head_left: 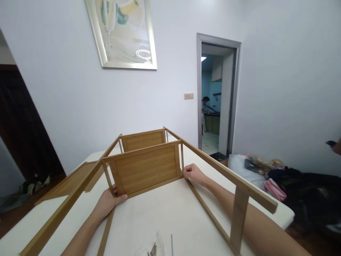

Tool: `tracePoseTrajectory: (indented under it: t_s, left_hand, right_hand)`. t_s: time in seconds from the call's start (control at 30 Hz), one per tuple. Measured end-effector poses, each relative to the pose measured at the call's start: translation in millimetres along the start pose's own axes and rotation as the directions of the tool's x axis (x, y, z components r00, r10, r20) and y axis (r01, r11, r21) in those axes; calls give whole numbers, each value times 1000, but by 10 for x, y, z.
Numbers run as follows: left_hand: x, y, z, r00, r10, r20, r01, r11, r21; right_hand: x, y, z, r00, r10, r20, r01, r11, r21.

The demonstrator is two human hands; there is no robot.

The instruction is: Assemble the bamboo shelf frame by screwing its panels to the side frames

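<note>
A wooden shelf frame (210,154) lies on its side on a white table (160,217), with a wooden shelf panel (146,170) standing upright across it. At the panel's lower left corner, my left hand (108,202) grips the frame, thumb on the front edge and fingers around the far side. My right hand (194,174) is at the lower right joint with its fingertips pinched together against the rail. Whatever is between those fingertips is hidden. A second panel (142,140) spans the frame farther back.
A plastic bag of screws (153,249) and a thin metal rod (172,245) lie near the table's front edge. Another wooden panel (71,181) rests on the left. Bags and clothes (266,174) are piled at right. Through a doorway (213,142), a person (205,106) stands at a counter.
</note>
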State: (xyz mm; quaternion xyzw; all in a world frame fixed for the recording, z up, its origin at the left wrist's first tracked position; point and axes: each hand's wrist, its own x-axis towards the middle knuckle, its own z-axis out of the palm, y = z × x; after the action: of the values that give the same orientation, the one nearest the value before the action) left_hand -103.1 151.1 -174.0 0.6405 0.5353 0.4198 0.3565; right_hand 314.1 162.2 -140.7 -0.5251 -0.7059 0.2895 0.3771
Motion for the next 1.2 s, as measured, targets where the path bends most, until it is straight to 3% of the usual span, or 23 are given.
tracePoseTrajectory:
  t_s: [0.17,0.33,0.47,0.77,1.07,1.2]
  left_hand:
    - [9,-5,-10,1000,13,-24,-10,993,116]
    - [9,-10,-8,999,-2,-45,9,986,164]
    - [20,-23,-16,999,-14,-39,21,982,190]
    - [17,-35,-29,999,8,-34,-1,977,212]
    - [38,-45,-15,995,-18,-98,47,950,308]
    - [55,-78,-22,997,-20,-73,39,961,272]
  right_hand:
    - [-20,112,-173,994,103,-33,-102,995,14]
    - [13,230,-181,986,158,-48,-160,987,-33]
    - [33,278,-178,990,132,-44,-136,985,-106]
    - [8,247,-174,993,79,85,-56,967,-249]
    - [-8,183,-180,999,7,40,4,961,-277]
    - [19,218,-156,999,-10,38,21,954,-298]
